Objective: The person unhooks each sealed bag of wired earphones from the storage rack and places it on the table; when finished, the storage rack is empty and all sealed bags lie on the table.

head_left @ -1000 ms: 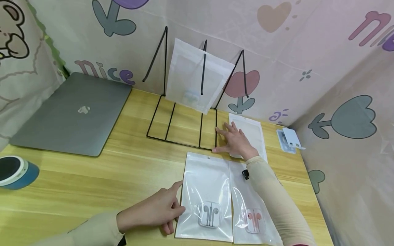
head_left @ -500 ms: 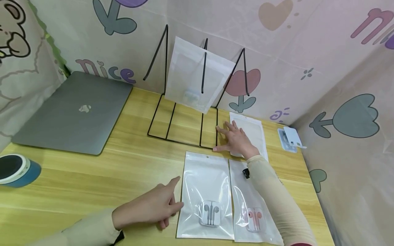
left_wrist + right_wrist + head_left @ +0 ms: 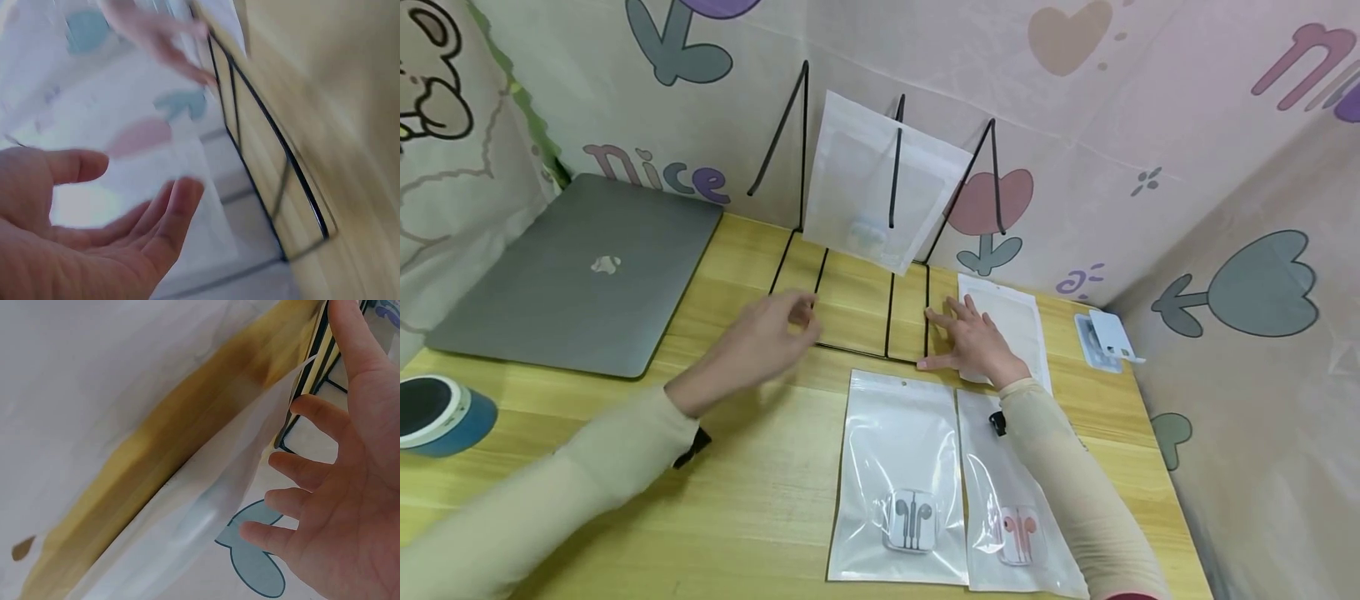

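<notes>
A black wire rack (image 3: 890,312) stands by the back wall, with a white zip bag (image 3: 868,167) hung askew on its middle hook. My left hand (image 3: 748,346) is over the front-left corner of the rack's base, holding nothing; in the left wrist view its thumb and loosely bent fingers stand apart. My right hand (image 3: 977,340) has its fingers spread, the thumb and index fingertip at the right side of the base. Another white bag (image 3: 1017,312) lies partly beneath it. Nearer me lie a bag with grey earphones (image 3: 912,521) and one with pink earphones (image 3: 1018,536), partly covered by my right sleeve.
A grey laptop (image 3: 580,275) lies closed at the left, with a blue round speaker-like object (image 3: 463,425) in front of it. A small white and blue item (image 3: 1108,340) sits at the back right. Printed cloth hangs behind and at both sides.
My left hand has left the edge of the grey-earphones bag and moved up and left to the rack's front-left corner. My right hand has stayed in place.
</notes>
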The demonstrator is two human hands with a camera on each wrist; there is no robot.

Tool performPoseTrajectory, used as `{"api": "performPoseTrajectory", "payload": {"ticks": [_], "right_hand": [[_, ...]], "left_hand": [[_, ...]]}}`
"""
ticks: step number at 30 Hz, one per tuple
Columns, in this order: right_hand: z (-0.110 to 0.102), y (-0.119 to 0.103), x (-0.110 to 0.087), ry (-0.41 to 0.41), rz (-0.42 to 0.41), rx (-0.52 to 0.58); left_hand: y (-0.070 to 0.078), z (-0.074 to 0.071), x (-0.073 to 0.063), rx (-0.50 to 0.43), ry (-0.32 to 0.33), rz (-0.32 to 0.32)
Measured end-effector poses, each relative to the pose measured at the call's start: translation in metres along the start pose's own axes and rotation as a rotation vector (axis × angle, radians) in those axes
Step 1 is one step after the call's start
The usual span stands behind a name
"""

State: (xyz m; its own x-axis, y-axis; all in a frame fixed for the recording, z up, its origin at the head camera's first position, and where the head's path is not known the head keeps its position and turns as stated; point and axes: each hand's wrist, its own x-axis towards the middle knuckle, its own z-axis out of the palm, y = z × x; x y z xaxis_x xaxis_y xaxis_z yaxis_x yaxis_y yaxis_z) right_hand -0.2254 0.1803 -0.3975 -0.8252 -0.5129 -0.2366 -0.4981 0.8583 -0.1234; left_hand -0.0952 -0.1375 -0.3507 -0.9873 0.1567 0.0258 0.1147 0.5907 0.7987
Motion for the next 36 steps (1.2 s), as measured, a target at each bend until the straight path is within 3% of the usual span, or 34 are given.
{"api": "performPoseTrajectory", "payload": {"ticks": [5, 9, 18, 27, 36], "right_hand": [[0.001, 0.0, 0.0, -0.001, 0.003, -0.004], [0.001, 0.0, -0.001, -0.002, 0.004, -0.007], [0.003, 0.0, -0.002, 0.011, 0.001, -0.001], [0.003, 0.0, -0.001, 0.021, -0.011, -0.006], [0.004, 0.0, -0.001, 0.016, -0.006, 0.001]], "left_hand": [[-0.012, -0.012, 0.034, 0.013, 0.095, -0.059], [-0.013, -0.014, 0.051, 0.022, 0.114, -0.065], [-0.006, -0.019, 0.091, -0.105, 0.149, -0.115], [-0.015, -0.021, 0.115, -0.098, 0.214, -0.124], [-0.017, -0.022, 0.134, -0.222, 0.159, -0.133]]}}
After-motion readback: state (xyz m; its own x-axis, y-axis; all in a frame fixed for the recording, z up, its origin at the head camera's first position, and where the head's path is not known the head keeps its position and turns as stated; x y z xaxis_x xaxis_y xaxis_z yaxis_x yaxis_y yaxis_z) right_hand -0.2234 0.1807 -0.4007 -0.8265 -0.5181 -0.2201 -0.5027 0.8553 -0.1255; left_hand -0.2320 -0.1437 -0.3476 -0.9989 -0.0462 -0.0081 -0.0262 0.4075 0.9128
